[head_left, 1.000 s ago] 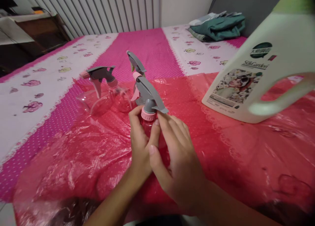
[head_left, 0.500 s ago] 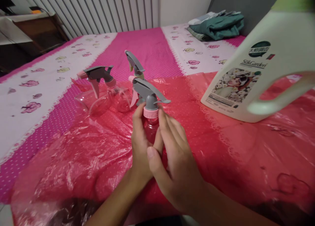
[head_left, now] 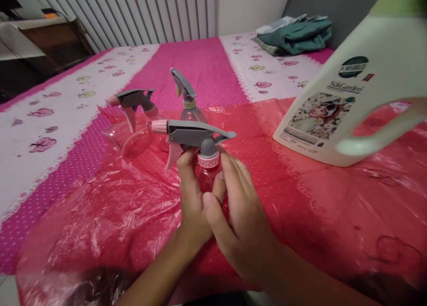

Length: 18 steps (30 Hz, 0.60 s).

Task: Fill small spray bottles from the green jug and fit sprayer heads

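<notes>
Between both palms I hold a clear spray bottle with a pink collar and a grey trigger head, its pink nozzle pointing left. My left hand wraps the bottle's left side just under the head. From the right, my right hand closes round it, the thumb crossing in front near the left hand. Much of the bottle's body is hidden by my fingers. Beyond it stands another spray bottle with a yellow collar. A pink-collared spray bottle lies or leans at the left.
A large white jug with a handle and printed label stands at the right. Red plastic sheet covers the near part of the pink and white bed cover. Folded green clothes lie at the back right, near the wall.
The held bottle's spray head has turned so its nozzle now points left, and the bottle sits slightly nearer me. Both hands still clasp it.
</notes>
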### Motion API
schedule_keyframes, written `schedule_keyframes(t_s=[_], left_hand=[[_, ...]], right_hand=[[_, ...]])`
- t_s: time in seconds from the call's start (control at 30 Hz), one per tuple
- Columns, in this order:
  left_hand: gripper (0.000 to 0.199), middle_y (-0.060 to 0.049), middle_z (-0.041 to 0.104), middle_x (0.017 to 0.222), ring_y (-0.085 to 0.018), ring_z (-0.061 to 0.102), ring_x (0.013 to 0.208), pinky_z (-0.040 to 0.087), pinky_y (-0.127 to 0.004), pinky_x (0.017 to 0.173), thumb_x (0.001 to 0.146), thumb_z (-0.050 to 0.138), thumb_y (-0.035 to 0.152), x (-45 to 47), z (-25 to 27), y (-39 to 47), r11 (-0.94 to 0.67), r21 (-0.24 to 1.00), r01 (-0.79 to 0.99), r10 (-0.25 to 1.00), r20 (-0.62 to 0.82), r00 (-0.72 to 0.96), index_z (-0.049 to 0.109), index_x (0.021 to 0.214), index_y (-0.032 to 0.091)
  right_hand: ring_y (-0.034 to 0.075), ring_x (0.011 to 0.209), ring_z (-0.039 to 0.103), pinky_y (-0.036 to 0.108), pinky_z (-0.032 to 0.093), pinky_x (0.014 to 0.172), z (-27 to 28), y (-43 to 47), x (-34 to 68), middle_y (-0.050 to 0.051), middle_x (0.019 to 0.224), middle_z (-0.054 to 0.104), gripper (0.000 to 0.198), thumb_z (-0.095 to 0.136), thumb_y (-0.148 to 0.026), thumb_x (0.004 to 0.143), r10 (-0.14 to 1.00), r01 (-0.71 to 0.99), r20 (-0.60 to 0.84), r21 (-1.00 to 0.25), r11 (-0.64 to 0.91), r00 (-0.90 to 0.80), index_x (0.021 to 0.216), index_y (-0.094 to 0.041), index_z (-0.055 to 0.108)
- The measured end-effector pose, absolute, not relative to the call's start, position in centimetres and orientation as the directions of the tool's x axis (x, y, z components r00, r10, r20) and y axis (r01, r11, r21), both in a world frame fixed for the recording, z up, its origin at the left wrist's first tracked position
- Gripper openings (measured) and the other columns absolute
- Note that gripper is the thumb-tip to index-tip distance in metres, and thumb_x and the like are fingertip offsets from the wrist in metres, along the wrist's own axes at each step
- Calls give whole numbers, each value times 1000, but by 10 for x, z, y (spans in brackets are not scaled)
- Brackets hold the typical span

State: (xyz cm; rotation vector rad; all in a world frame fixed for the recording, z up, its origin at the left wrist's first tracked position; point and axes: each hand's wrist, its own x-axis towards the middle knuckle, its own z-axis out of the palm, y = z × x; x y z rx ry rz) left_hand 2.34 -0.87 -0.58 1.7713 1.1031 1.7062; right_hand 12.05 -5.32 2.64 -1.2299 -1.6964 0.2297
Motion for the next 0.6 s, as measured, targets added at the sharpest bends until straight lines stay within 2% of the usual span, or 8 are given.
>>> schedule_keyframes(t_s=[0.07, 0.17, 0.27, 0.4, 0.5, 0.6], left_hand=[[52, -2, 65, 142, -25, 65, 128, 54, -42, 111, 101, 70, 30, 21, -5, -9, -591, 755, 284, 783, 622, -23, 52, 148, 39], [30, 0, 74, 118, -22, 72, 103, 59, -39, 90, 103, 64, 28, 18, -6, -9, -608, 727, 319, 781, 620, 77, 62, 132, 33], [24, 3, 73, 104, -18, 70, 88, 59, -35, 80, 103, 63, 28, 17, -8, -10, -620, 723, 304, 773, 629, 83, 63, 126, 33], [32, -1, 72, 113, -24, 71, 106, 61, -42, 94, 102, 63, 39, 17, -7, -11, -613, 730, 303, 779, 623, 74, 62, 134, 35], [33, -4, 70, 120, -27, 69, 117, 60, -46, 102, 102, 65, 44, 19, -2, -10, -613, 740, 278, 774, 633, 21, 64, 134, 36], [35, -6, 70, 126, -29, 68, 122, 60, -50, 106, 97, 73, 49, 22, 5, -10, -596, 771, 223, 791, 612, -2, 68, 130, 36]], right_hand=[[32, 150, 57, 60, 52, 124, 26, -52, 120, 25, 155, 62, 59, 44, -33, 105, 834, 569, 551, -697, 436, 36, 156, -4, 45], [34, 148, 58, 65, 51, 123, 27, -50, 120, 21, 154, 63, 53, 46, -34, 104, 878, 472, 475, -787, 397, 54, 151, -12, 52], [35, 148, 58, 67, 51, 122, 29, -48, 122, 20, 154, 63, 50, 48, -33, 102, 891, 420, 451, -819, 392, 46, 147, -14, 55], [39, 146, 59, 70, 54, 117, 28, -45, 124, 24, 152, 62, 49, 50, -33, 99, 895, 417, 443, -823, 387, 44, 143, -12, 57], [37, 146, 59, 68, 54, 118, 25, -44, 122, 22, 154, 62, 48, 50, -33, 100, 886, 417, 460, -818, 397, 58, 144, -14, 57], [34, 153, 54, 63, 50, 125, 21, -46, 120, 21, 161, 56, 59, 49, -32, 102, 882, 443, 465, -808, 388, 75, 158, -14, 43]])
